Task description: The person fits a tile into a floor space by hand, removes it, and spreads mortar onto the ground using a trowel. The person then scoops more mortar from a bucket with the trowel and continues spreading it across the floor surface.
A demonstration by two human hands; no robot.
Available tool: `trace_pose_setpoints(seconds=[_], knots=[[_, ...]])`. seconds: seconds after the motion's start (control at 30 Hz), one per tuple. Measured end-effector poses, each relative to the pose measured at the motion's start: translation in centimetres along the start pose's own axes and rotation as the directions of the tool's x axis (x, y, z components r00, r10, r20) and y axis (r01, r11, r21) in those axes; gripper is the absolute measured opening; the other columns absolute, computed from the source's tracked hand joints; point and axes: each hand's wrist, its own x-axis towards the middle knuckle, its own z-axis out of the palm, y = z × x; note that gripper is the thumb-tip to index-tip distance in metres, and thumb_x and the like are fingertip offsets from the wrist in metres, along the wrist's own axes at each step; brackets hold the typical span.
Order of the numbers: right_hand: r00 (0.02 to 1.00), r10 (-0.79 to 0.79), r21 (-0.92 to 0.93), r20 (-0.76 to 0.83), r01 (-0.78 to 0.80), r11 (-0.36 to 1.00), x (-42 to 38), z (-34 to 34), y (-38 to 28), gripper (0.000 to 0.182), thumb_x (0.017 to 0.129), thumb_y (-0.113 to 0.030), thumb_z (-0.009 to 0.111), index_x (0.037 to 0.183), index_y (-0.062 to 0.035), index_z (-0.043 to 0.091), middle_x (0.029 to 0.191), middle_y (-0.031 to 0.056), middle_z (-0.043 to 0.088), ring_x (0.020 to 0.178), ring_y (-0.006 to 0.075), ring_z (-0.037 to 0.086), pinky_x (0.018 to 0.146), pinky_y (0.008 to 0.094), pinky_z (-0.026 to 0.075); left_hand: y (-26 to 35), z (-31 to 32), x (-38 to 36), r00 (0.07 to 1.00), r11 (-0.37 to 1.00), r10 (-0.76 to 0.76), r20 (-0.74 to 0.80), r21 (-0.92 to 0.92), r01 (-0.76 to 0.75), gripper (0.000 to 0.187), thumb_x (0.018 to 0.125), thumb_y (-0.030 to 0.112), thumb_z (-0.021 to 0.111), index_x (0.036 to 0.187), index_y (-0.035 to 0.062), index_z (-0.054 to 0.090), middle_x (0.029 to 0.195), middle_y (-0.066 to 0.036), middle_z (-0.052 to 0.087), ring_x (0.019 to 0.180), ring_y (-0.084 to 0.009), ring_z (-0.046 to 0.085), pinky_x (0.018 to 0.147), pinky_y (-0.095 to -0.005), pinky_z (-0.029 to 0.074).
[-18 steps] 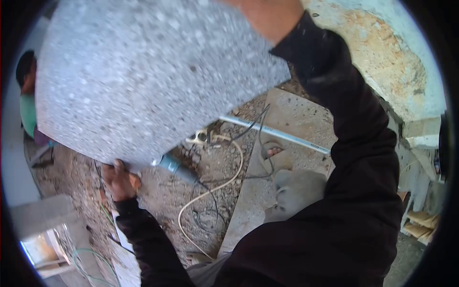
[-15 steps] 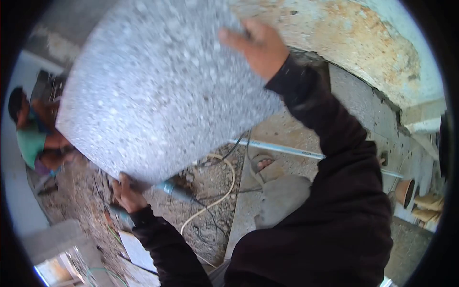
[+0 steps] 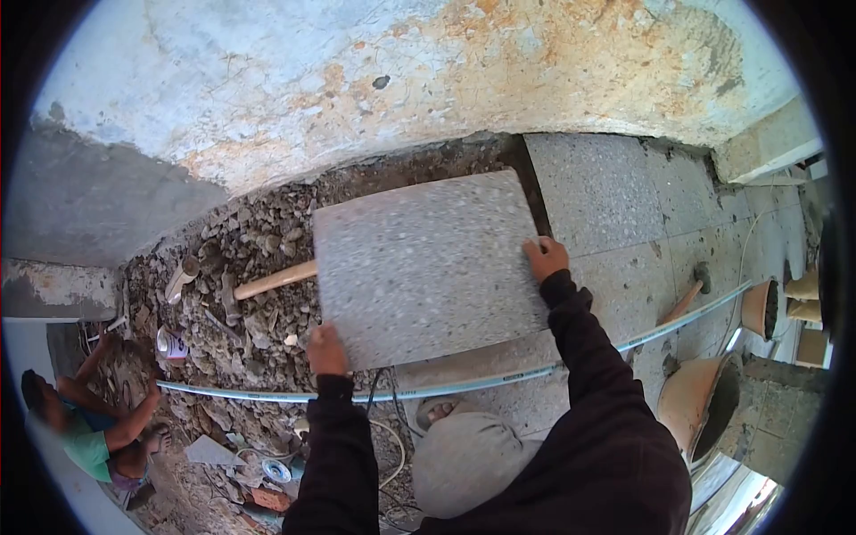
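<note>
A large grey speckled tile (image 3: 428, 267) is held between my two hands, tilted above the dug-out ground beside the wall. My left hand (image 3: 327, 349) grips its near left corner. On the right edge, my right hand (image 3: 546, 259) is closed round the tile. Laid speckled tiles (image 3: 593, 192) lie just to the right, with a dark gap between them and the held one. A wooden handle (image 3: 276, 280) sticks out from under its left side; the tool's other end is hidden. A long pale-blue straightedge (image 3: 464, 385) runs across, close to the tile's near edge.
Rubble (image 3: 254, 232) covers the ground at left, with a short pipe (image 3: 182, 278) and a can (image 3: 171, 343). A co-worker (image 3: 89, 446) squats at far left. A disc tool (image 3: 276, 471) lies lower left. At right are a hammer (image 3: 687, 299) and a tub (image 3: 700, 406).
The tile has come down from high in front of me to low over the ground by the wall. Both hands still hold it, and my view has turned toward the wall.
</note>
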Motion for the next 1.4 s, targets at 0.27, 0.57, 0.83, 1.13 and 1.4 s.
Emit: trace_pose_setpoints(seconds=[0.27,0.57,0.83,1.13,1.4], knots=[[0.987,0.148,-0.147,-0.056,-0.155,0.977,8.1,0.0,2.9,0.037,0.073,-0.034,0.052,0.073,0.0032,0.055,0.072,0.0214,0.056,0.069,0.0360,0.054,0.062,0.0413,0.042,3.0,12.0,5.8,0.998,0.999,-0.035,0.047,0.010,0.035,0.039,0.085,0.036,0.038,0.077,-0.0002,0.050,0.068,-0.019,0.053,0.066,-0.0378,0.051,0.060,-0.0412,0.038],[0.993,0.061,-0.228,-0.100,-0.082,0.970,12.5,2.1,3.2,0.037,0.075,-0.032,0.049,0.077,0.0036,0.056,0.077,0.0228,0.056,0.076,0.0371,0.054,0.070,0.0418,0.042,2.2,15.6,9.6,0.998,0.998,0.040,0.053,-0.040,-0.038,0.040,0.085,0.034,0.037,0.076,-0.0028,0.048,0.068,-0.021,0.052,0.065,-0.0367,0.050,0.060,-0.0399,0.038],[0.999,0.019,-0.277,-0.045,-0.031,0.960,12.0,2.2,3.4,0.029,0.075,-0.029,0.048,0.087,-0.0048,0.059,0.086,0.0204,0.057,0.082,0.0357,0.054,0.074,0.0411,0.043,0.4,16.1,11.1,0.992,0.998,0.029,0.123,0.046,-0.034,0.033,0.082,0.029,0.041,0.082,-0.0014,0.053,0.077,-0.021,0.055,0.075,-0.0378,0.052,0.065,-0.0398,0.039],[0.939,0.319,0.369,0.127,-0.343,0.864,12.0,0.1,1.6,0.021,0.075,-0.016,0.052,0.086,0.0002,0.057,0.075,0.0114,0.061,0.074,0.0177,0.060,0.064,0.0288,0.045,-2.5,18.2,11.7,0.990,0.982,0.110,0.088,-0.166,-0.095,0.026,0.081,0.022,0.042,0.079,-0.0010,0.053,0.074,-0.017,0.056,0.072,-0.0298,0.054,0.065,-0.0361,0.040],[0.903,0.409,0.808,0.133,-0.338,0.483,5.9,-1.6,2.9,0.017,0.075,-0.013,0.051,0.082,0.0022,0.055,0.066,0.0083,0.060,0.057,0.0150,0.058,0.048,0.0230,0.042,0.0,18.2,10.8,0.995,0.994,-0.084,0.062,-0.071,0.089,0.031,0.083,0.026,0.039,0.075,-0.0017,0.049,0.070,-0.020,0.054,0.067,-0.0368,0.051,0.061,-0.0412,0.037]])
